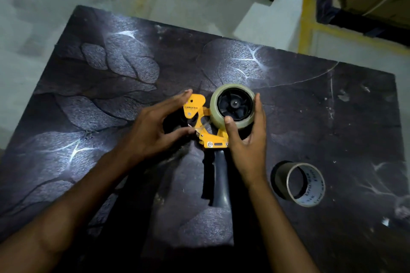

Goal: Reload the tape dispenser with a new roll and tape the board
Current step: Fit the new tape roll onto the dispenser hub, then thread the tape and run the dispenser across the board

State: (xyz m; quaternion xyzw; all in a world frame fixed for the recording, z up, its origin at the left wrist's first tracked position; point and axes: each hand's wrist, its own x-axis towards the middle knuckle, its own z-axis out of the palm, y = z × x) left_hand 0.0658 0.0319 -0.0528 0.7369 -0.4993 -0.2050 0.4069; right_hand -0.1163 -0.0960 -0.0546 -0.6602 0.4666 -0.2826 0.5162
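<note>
**Two hands at the dispenser, tape end being fed through**

Two hands are kept on the tape dispenser [205, 131], which lies flat on the dark board [310, 106] with its black handle pointing toward the person. A clear new roll [231, 106] is already seated on the black hub at the far end of the dispenser. The right hand [248, 139] is cupped around the roll, thumb and fingers pressed on its rim, so it is held still. The left hand [153, 131] is half closed, fingertips pinched near the loose clear strip by the yellow plate; whether the strip is truly gripped cannot be told. The strip should be pulled slowly and kept flat, sticky side away from the fingers, then led under the front roller. An empty cardboard core [299, 184] stands on the board, right of the dispenser and well apart from it
</note>
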